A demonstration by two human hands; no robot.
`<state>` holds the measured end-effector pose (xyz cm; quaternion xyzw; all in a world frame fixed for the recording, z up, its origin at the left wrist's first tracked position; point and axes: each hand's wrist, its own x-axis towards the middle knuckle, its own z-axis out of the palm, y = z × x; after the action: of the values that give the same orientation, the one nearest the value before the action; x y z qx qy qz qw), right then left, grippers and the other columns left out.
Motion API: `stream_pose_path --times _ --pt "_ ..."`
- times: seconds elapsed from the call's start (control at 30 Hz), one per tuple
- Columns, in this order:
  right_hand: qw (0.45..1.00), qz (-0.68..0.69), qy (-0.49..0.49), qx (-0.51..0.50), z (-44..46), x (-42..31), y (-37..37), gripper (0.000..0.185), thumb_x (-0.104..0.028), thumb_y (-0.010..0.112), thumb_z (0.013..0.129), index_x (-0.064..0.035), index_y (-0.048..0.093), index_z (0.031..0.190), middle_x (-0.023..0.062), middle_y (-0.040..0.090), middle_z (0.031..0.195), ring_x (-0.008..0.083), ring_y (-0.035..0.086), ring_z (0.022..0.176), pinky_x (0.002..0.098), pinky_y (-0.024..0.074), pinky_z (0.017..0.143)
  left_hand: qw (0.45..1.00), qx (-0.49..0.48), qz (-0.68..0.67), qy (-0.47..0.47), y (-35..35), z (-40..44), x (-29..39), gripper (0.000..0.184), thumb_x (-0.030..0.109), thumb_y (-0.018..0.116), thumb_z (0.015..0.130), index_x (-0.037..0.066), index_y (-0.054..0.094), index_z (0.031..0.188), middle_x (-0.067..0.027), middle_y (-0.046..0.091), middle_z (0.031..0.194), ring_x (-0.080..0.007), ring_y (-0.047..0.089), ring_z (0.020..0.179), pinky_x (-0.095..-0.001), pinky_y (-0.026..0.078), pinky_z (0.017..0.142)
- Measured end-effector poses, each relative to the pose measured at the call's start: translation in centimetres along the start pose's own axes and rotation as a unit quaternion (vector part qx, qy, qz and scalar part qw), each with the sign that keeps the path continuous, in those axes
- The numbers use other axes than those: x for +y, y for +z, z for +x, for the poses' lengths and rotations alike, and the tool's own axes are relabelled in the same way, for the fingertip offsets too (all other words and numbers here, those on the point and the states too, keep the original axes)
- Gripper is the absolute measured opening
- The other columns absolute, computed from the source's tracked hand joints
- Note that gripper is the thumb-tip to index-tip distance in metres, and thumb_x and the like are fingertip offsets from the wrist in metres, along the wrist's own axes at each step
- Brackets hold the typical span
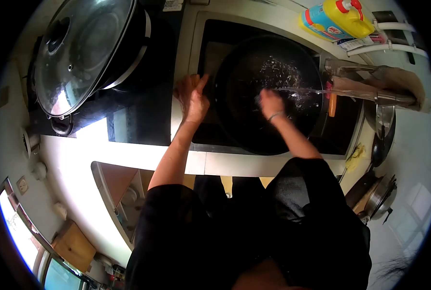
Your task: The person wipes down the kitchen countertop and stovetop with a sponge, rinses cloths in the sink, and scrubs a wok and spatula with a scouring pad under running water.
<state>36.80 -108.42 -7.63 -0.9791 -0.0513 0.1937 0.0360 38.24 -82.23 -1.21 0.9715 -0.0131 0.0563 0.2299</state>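
A large dark wok [239, 121] sits in the sink [206, 58], with water splashing on its inner surface. My right hand [272, 104] is inside the wok, closed and blurred by motion. A small greyish bit shows at its fingertips, too smeared to name. A thin stream of water [304, 91] runs across from the right towards this hand. My left hand [193, 99] is at the wok's left side, over the sink's edge, with its fingers curled and thumb raised. What lies within its fingers is hidden.
A big pot with a glass lid [87, 53] stands on the black hob [143, 116] at the left. Behind the sink, a yellow pump bottle [338, 20] lies near a white rack [389, 47]. Several pans [377, 193] are at the right.
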Motion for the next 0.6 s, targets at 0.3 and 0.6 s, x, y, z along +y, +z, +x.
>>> stream_pose_path --times 0.3,0.6 --pt "0.972 -0.197 -0.127 -0.008 0.3 7.0 -5.4 0.019 -0.015 0.044 0.074 -0.0128 0.059 0.085 0.0070 0.056 0.085 0.0224 0.053 0.085 0.0369 0.0410 0.074 1.000 0.029 -0.004 0.012 0.7 -0.2 -0.6 0.051 0.001 0.052 0.058 0.022 0.057 0.104 -0.0089 0.043 0.098 -0.0301 0.039 0.095 -0.0453 0.027 0.081" --pt "0.927 -0.332 -0.151 -0.092 -4.1 8.5 -11.5 0.022 -0.017 0.049 0.074 -0.0107 0.055 0.094 0.0020 0.050 0.103 0.0187 0.040 0.104 0.0404 0.0308 0.087 0.999 -0.038 -0.006 -0.029 0.2 -0.3 -0.2 0.054 -0.002 0.050 0.061 0.025 0.056 0.107 -0.0112 0.039 0.106 -0.0307 0.035 0.104 -0.0470 0.025 0.088"
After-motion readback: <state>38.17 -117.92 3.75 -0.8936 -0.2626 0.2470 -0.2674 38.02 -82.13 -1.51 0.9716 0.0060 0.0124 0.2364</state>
